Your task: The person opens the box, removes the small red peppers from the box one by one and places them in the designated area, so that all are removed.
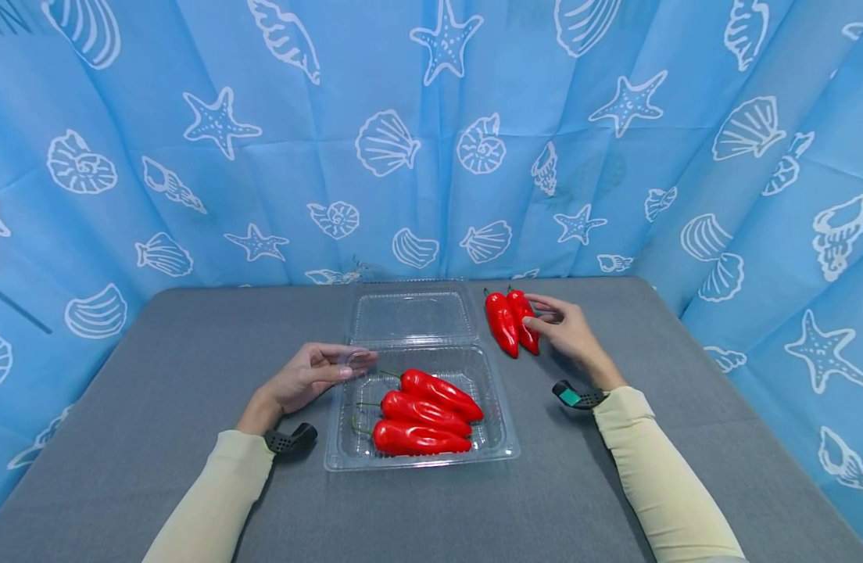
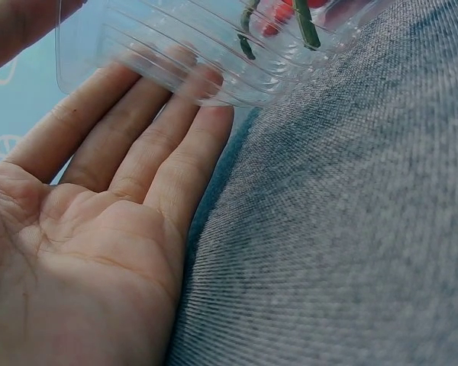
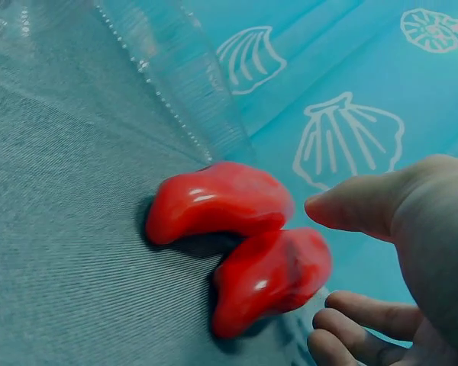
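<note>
A clear plastic clamshell box (image 1: 505, 438) lies on the table with its lid (image 1: 413, 317) folded back. Three red peppers (image 1: 422, 438) with green stems lie side by side inside it. My left hand (image 1: 319, 375) is at the box's left side; in the left wrist view its straight fingers (image 2: 164, 145) reach the clear wall. Beyond the box's right side, two more red peppers (image 1: 502, 324) lie together on the cloth. My right hand (image 1: 568, 328) is at the right-hand pepper (image 1: 523, 313), thumb and fingers spread; the right wrist view shows no grip on it.
A grey cloth (image 1: 192, 422) covers the table. Behind it and along the sides hangs a blue curtain (image 1: 277, 180) with white shells and starfish. Dark wrist cameras (image 1: 291, 439) sit on both wrists.
</note>
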Action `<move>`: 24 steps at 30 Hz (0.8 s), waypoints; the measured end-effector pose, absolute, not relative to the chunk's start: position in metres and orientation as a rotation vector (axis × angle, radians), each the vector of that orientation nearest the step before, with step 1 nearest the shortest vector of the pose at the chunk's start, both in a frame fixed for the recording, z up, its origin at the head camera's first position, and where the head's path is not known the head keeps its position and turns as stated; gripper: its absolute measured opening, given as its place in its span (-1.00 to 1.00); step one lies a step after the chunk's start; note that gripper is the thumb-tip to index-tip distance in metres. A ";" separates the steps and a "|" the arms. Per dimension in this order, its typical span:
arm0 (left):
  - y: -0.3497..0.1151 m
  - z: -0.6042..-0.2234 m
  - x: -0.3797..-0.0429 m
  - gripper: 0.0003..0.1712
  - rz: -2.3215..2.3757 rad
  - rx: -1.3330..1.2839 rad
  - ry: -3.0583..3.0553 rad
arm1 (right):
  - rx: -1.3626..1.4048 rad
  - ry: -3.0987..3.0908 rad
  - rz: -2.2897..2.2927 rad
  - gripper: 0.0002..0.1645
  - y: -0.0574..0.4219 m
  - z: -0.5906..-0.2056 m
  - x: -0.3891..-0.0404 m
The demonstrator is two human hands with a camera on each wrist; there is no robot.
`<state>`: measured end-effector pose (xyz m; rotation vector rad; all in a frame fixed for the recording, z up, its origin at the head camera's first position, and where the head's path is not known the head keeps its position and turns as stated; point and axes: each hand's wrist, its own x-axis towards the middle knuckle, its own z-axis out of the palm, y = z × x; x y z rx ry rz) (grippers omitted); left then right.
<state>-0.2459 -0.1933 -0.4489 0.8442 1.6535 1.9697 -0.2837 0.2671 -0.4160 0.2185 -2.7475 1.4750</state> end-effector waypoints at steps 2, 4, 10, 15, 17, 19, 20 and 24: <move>-0.193 -0.450 -0.246 -0.49 1.968 0.841 1.654 | 0.195 -2.754 1.467 -0.34 0.267 -0.413 -0.284; -0.194 -0.450 -0.247 -0.49 1.965 0.845 1.656 | 0.187 -2.761 1.448 -0.34 0.268 -0.409 -0.284; -0.194 -0.450 -0.247 -0.48 1.960 0.843 1.664 | 0.252 -2.759 1.448 -0.34 0.265 -0.400 -0.281; -0.193 -0.448 -0.245 -0.49 1.968 0.829 1.656 | 0.299 -2.767 1.433 -0.33 0.260 -0.392 -0.277; -0.193 -0.448 -0.244 -0.49 1.970 0.831 1.652 | 0.328 -2.766 1.430 -0.33 0.259 -0.389 -0.276; -0.193 -0.447 -0.244 -0.49 1.970 0.832 1.653 | 0.361 -2.763 1.434 -0.34 0.257 -0.387 -0.275; -0.193 -0.447 -0.244 -0.49 1.969 0.830 1.655 | 0.381 -2.760 1.438 -0.34 0.256 -0.385 -0.274; -0.193 -0.448 -0.244 -0.48 1.966 0.823 1.665 | 0.459 -2.761 1.453 -0.33 0.251 -0.379 -0.270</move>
